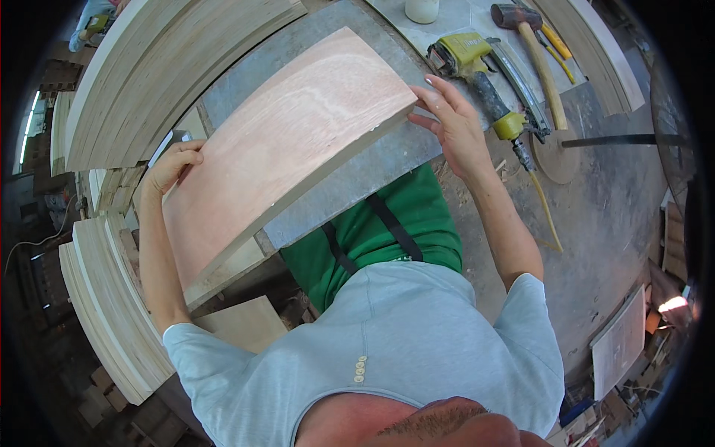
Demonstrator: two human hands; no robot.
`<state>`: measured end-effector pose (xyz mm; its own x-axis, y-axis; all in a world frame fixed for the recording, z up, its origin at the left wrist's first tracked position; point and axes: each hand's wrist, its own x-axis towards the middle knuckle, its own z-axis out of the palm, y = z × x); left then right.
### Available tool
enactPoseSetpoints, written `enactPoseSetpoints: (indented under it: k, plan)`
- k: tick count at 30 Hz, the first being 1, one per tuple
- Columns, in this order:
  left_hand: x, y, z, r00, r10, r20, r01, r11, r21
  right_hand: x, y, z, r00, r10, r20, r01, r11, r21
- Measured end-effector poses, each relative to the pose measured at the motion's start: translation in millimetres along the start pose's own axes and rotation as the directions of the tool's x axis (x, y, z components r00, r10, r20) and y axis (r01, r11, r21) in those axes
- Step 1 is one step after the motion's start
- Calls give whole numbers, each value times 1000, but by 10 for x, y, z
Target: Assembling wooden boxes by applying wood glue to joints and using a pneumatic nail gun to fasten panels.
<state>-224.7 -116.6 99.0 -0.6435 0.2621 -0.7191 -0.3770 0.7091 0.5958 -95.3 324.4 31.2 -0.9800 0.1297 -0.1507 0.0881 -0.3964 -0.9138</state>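
A long wooden panel (298,138) with a pinkish plywood face and a thick edge lies slantwise over a grey metal work surface (357,175). My left hand (176,165) grips its far left edge, with the fingers curled and partly hidden. At the panel's right end my right hand (453,123) holds the corner lightly between thumb and fingers, while other fingers stretch out past it. Just right of that hand lies a yellow-green and black nail gun (488,86) with a yellow air hose (546,208).
Stacked curved plywood pieces (149,74) stand at the far left, with another stack (112,298) nearer. A wooden-handled mallet (540,67), a yellow-handled tool (556,41) and a white jar (422,9) lie at the back right. A dark rod (618,140) juts in from the right.
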Motion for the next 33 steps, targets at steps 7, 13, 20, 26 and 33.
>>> enactPoseSetpoints:
  k: [7,13,20,26,33]
  plan:
    - [58,877,1323,546,827,-132,-594,494,634,66,149,-96,999,-28,21,28,1000,-7]
    - [504,1606,2149,334,934,130,-650,129,749,23,272,-112,996,-87,6,86,989,118]
    - [753,1555,2209,361,918,164,-634,113,765,-25,375,-142,985,-160,-68,144,969,-202]
    - [629,1457,2225,375,922,92,-609,170,775,-57,377,13,948,-280,-150,243,944,-224]
    - [347,1162,2075,521,846,-116,-441,383,812,-23,301,90,946,-260,-194,232,960,-157]
